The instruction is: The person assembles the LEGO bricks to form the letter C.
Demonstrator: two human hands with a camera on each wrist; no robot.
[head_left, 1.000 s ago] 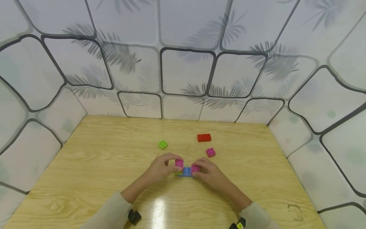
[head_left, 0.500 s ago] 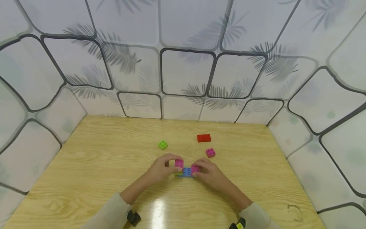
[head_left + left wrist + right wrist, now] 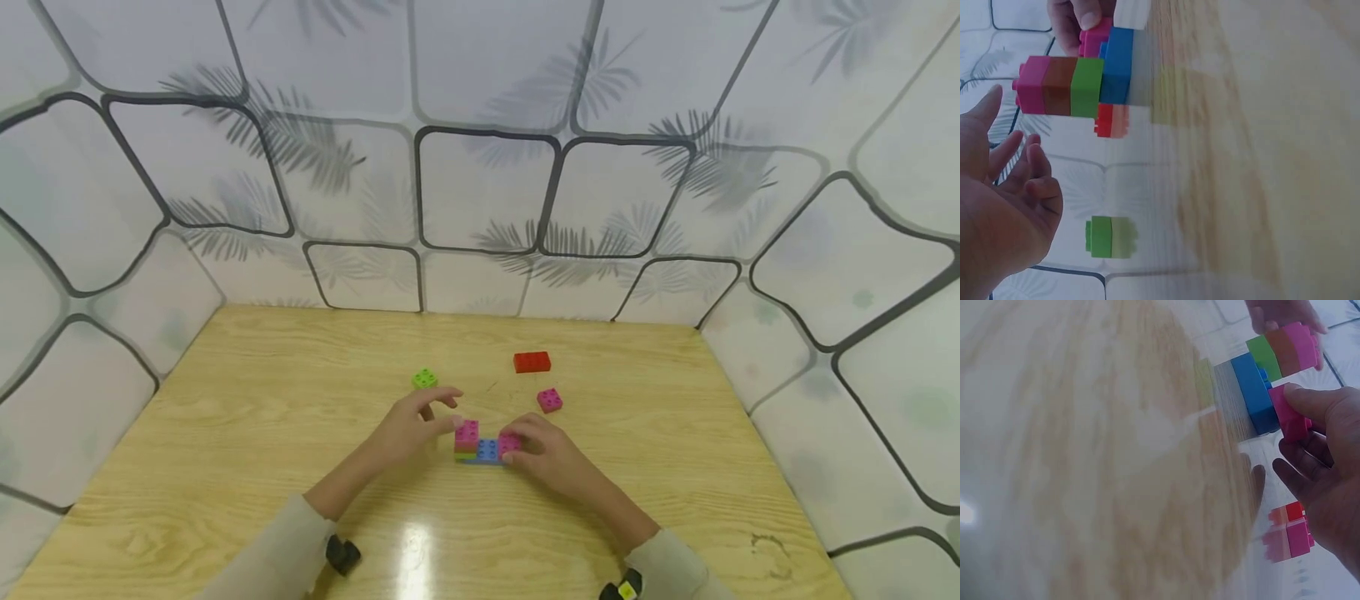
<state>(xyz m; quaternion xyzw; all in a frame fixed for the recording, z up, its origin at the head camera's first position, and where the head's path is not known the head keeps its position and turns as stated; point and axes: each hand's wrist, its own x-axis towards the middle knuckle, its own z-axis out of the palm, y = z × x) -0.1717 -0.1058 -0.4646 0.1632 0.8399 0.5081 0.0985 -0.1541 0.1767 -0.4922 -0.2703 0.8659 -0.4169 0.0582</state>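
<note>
A blue building brick (image 3: 487, 451) lies on the table and carries other bricks. On its left end a stack rises: a green brick (image 3: 1087, 87), a brown-orange brick (image 3: 1059, 85), and a pink brick (image 3: 1034, 84) on top. My left hand (image 3: 408, 429) is just left of this stack, fingers spread and holding nothing; in the left wrist view there is a gap between fingers and bricks. At the blue brick's right end, my right hand (image 3: 553, 454) pinches another pink brick (image 3: 1288, 412) between thumb and fingers. That brick sits on the blue one.
Behind the left hand lies a loose green brick (image 3: 425, 378). Farther back on the right are a red brick (image 3: 532, 362) and a loose pink brick (image 3: 550, 400). The wooden table (image 3: 300, 367) meets patterned walls (image 3: 487, 192) at its back and sides.
My left hand has let go of the top pink brick and moved off to the left and slightly back, its fingers parting. The right hand keeps its grip and stays in place.
</note>
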